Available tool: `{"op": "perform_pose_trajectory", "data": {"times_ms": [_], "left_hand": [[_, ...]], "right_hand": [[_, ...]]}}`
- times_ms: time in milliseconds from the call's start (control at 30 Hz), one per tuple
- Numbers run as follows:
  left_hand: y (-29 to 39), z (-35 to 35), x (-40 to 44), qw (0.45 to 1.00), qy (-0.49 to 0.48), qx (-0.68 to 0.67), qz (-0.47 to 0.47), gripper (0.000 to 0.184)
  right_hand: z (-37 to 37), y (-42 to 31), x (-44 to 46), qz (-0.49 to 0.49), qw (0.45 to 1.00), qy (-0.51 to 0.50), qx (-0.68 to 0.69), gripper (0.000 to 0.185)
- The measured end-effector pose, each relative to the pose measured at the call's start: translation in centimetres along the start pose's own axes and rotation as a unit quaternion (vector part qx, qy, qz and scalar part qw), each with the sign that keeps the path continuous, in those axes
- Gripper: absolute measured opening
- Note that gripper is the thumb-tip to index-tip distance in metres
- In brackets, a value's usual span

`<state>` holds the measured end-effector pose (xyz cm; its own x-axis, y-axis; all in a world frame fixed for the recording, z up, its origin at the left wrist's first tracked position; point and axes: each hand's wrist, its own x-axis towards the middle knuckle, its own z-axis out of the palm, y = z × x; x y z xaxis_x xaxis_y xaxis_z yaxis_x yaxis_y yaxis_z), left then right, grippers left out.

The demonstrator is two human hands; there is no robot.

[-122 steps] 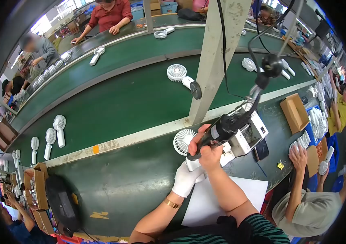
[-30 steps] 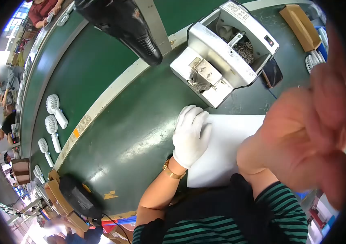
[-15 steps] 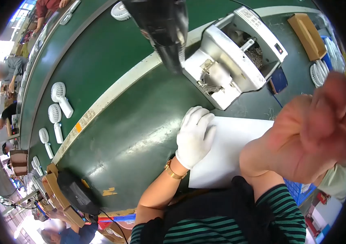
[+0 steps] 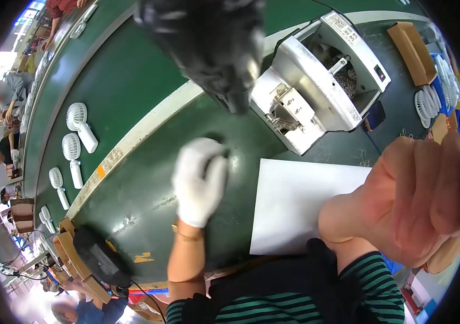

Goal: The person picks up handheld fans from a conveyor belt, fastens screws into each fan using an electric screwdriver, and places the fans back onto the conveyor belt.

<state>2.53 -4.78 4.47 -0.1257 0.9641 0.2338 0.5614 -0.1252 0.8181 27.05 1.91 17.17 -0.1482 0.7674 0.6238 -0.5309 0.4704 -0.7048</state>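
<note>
My left hand [image 4: 200, 181], in a white glove, hovers over or rests on the dark green bench [image 4: 149, 216], fingers forward and thumb apart. It appears to hold nothing. To its right lies a white sheet [image 4: 286, 208]. My bare right hand [image 4: 413, 200] is raised close to the camera at the right edge, its fingers bent and pressed together. The fingertips run toward the frame's edge, so whatever they grip is hidden. Beyond the sheet stands a metal screw feeder [image 4: 316, 81] with small parts inside. A blurred black tapered object [image 4: 208, 48] hangs in front of it.
Several white handheld fans [image 4: 81, 127] lie on the green conveyor [image 4: 122, 97] behind a pale rail [image 4: 133, 143]. A cardboard box [image 4: 411, 51] and white fan grilles [image 4: 427, 102] sit at right. A black case [image 4: 100, 256] is at lower left. Other people work along the far side.
My left hand has moved left off the white sheet onto the bench. My right hand has shifted slightly down and turned, still near the camera. The black object looks larger.
</note>
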Motion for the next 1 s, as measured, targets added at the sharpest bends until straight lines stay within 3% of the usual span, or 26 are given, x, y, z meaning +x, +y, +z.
{"op": "perform_pose_trajectory", "data": {"times_ms": [33, 133, 167, 200, 233, 267, 300, 367, 433, 500, 567, 600, 700, 767, 833, 900, 1000], "left_hand": [[-1.2, -1.8, 0.8, 0.998, 0.051, 0.018, -0.025, 0.028], [-7.3, -8.5, 4.9, 0.955, 0.220, 0.186, -0.068, 0.029], [-10.0, -11.0, 6.3, 0.919, 0.261, 0.291, -0.048, 0.044], [-13.4, -13.3, 7.2, 0.848, 0.297, 0.403, -0.173, 0.058], [-16.7, -16.0, 7.9, 0.850, 0.270, 0.412, -0.187, 0.065], [-18.1, -17.5, 8.7, 0.848, 0.231, 0.393, -0.269, 0.061], [-21.9, -19.2, 8.8, 0.881, 0.201, 0.387, -0.182, 0.047], [-22.7, -20.1, 10.3, 0.828, 0.108, 0.521, -0.174, 0.036], [-25.6, -21.8, 11.6, 0.887, 0.107, 0.358, -0.273, 0.036], [-24.8, -21.5, 12.6, 0.913, 0.136, 0.115, -0.367, 0.038], [-20.6, -18.6, 11.2, 0.948, 0.135, -0.070, -0.278, 0.041], [-18.0, -16.0, 10.3, 0.947, 0.156, -0.166, -0.227, 0.044], [-9.8, -8.7, 6.1, 0.886, 0.124, -0.426, -0.133, 0.048], [-4.7, -4.9, 3.6, 0.792, 0.140, -0.578, -0.139, 0.040], [-4.5, -2.7, 1.7, 0.764, 0.066, -0.629, -0.126, 0.033], [-3.2, -0.9, 0.2, 0.726, 0.017, -0.656, -0.203, 0.027], [-1.7, 1.8, -0.5, 0.718, 0.006, -0.643, -0.268, 0.022]], "right_hand": [[0.1, 0.2, -0.1, -0.007, 1.000, 0.005, -0.004, 0.029], [2.3, 6.4, -0.1, -0.101, 0.975, 0.090, -0.177, 0.067], [2.9, 8.1, 0.1, -0.091, 0.971, 0.096, -0.200, 0.068], [3.4, 9.7, 0.0, -0.037, 0.975, 0.091, -0.198, 0.070], [4.1, 11.3, -0.1, 0.014, 0.978, 0.083, -0.190, 0.071], [4.6, 12.7, -0.3, 0.064, 0.979, 0.070, -0.180, 0.073], [5.0, 13.9, -0.4, 0.110, 0.977, 0.059, -0.172, 0.075], [5.6, 15.1, -0.7, 0.180, 0.968, 0.049, -0.170, 0.079], [6.0, 14.4, -1.0, 0.231, 0.950, 0.059, -0.202, 0.070], [6.1, 12.3, -0.4, 0.145, 0.965, 0.083, -0.200, 0.070], [6.0, 10.1, 0.3, 0.067, 0.976, 0.111, -0.173, 0.070], [5.6, 9.4, 0.3, 0.079, 0.972, 0.128, -0.179, 0.067], [5.1, 10.2, 0.4, 0.068, 0.973, 0.136, -0.174, 0.058], [5.4, 10.8, 0.2, 0.086, 0.978, 0.107, -0.158, 0.056], [5.7, 11.0, -0.1, 0.105, 0.975, 0.092, -0.171, 0.052], [5.9, 11.5, -0.5, 0.098, 0.973, 0.086, -0.190, 0.050], [6.1, 11.7, -1.0, 0.118, 0.978, 0.062, -0.163, 0.048]]}}
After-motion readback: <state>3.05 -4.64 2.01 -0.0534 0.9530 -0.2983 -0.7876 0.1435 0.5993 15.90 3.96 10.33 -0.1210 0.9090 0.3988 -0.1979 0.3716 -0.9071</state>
